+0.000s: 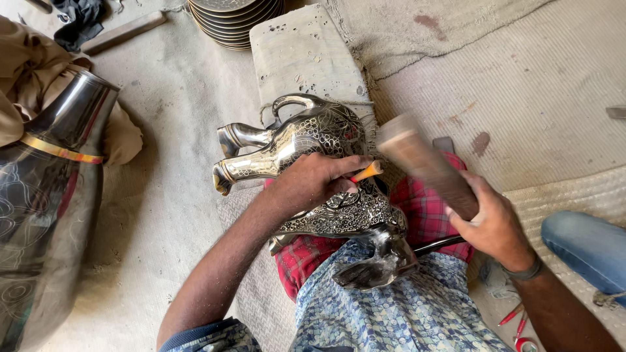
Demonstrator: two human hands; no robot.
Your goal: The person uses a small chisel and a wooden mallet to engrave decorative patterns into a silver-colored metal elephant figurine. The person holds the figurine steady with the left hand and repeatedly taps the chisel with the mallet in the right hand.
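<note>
Across our lap on the red checked cloth (427,212) lies the engraved metal elephant (313,140), our left hand (313,182) pinching an orange-tipped chisel (366,172) against it, our right hand (492,225) gripping the blurred wooden mallet (424,163); a glancing blow could skid the chisel, scarring the pattern.

- The floor (163,215) is dusty grey, covered in worn cloth and felt.
- A ribbed pale mat (521,85) spreads across the right, with a few reddish stains.
- A padded grey block (300,52) lies at top centre, speckled and frayed at its edges.
- Stacked metal plates (235,23) sit at the top edge.
- A large dark metal vase (45,215) stands at left.
- Daylight falls evenly, with soft shadows.
</note>
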